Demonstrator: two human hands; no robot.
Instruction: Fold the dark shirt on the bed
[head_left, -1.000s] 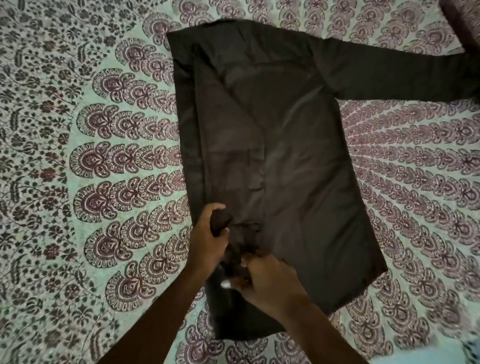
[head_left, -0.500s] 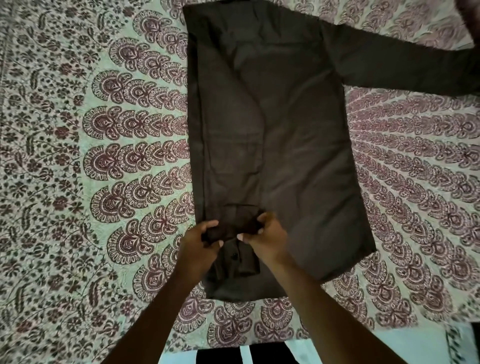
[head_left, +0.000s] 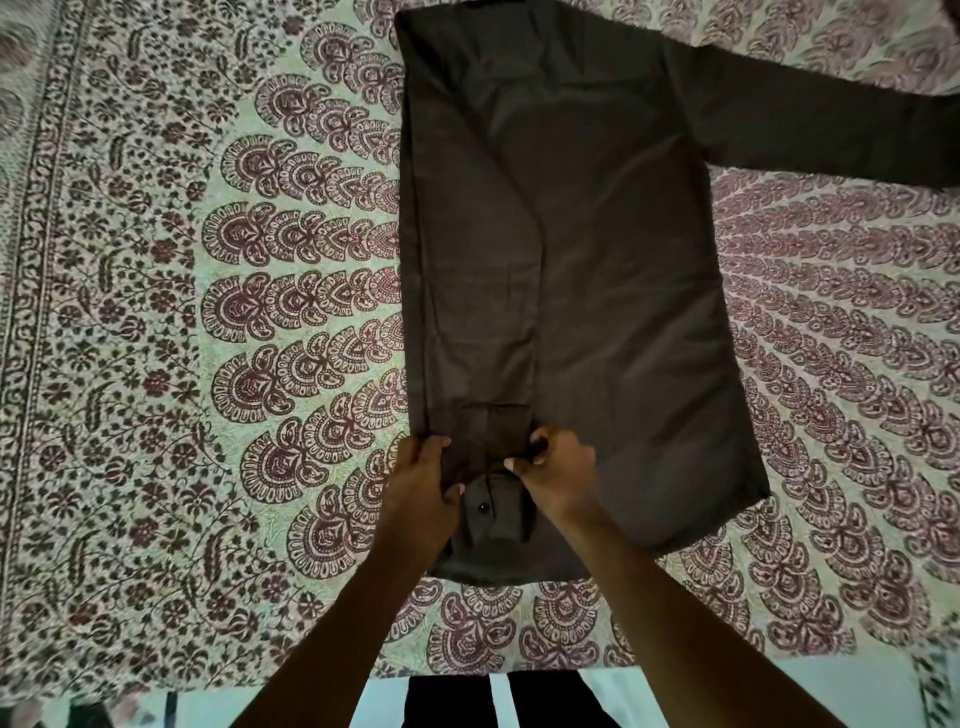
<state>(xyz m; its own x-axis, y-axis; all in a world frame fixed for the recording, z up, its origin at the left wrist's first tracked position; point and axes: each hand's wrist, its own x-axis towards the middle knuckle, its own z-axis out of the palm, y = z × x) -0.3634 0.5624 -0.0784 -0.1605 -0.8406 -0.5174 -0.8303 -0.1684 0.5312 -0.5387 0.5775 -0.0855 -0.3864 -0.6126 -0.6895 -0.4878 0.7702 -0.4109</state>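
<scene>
**Both hands on the folded sleeve cuff**

I see the dark shirt (head_left: 597, 291) lying flat on the bed (head_left: 130, 364), which is covered with a patterned sheet (head_left: 291, 301) of maroon paisley on pale green. The shirt fills the middle of my view and runs from 12 o'clock down to about 6 o'clock, its near hem close to the bed's near edge.

One sleeve is folded in over the shirt's left portion and runs as a long strip (head_left: 483, 312) straight toward me. The other sleeve (head_left: 831, 130) is spread out flat toward 2 o'clock and leaves the frame at the right edge.

My left hand (head_left: 421, 488) sits at about 7 o'clock of the shirt, fingers curled and closed on the left edge of the cuff (head_left: 493, 457) at the end of the folded strip. My right hand (head_left: 558, 467) is just beside it, at about 6 o'clock, fingertips pinching the right edge of the same cuff. The two hands are near each other with the cuff between them. A small dark button (head_left: 482, 505) shows on the cloth just below the hands.

At the bottom of the view, past the bed's edge, a strip of pale floor (head_left: 374, 701) shows between my forearms.
</scene>
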